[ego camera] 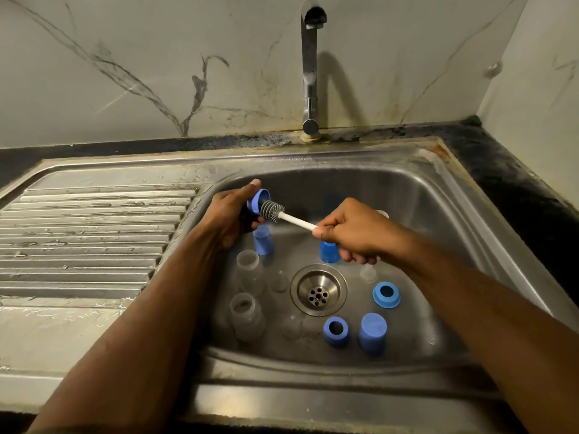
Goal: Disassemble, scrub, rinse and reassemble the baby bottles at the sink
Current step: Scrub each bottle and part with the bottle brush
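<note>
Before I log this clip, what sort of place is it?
Most likely a home kitchen sink area. A stainless steel sink with a ribbed drainboard sits in a dark countertop under a chrome tap, backed by marble-look wall panels. Baby-bottle parts lie in the basin.

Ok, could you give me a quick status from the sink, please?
Left hand grips blue cap. Right hand holds brush, bristles in cap. Tap off.
</note>
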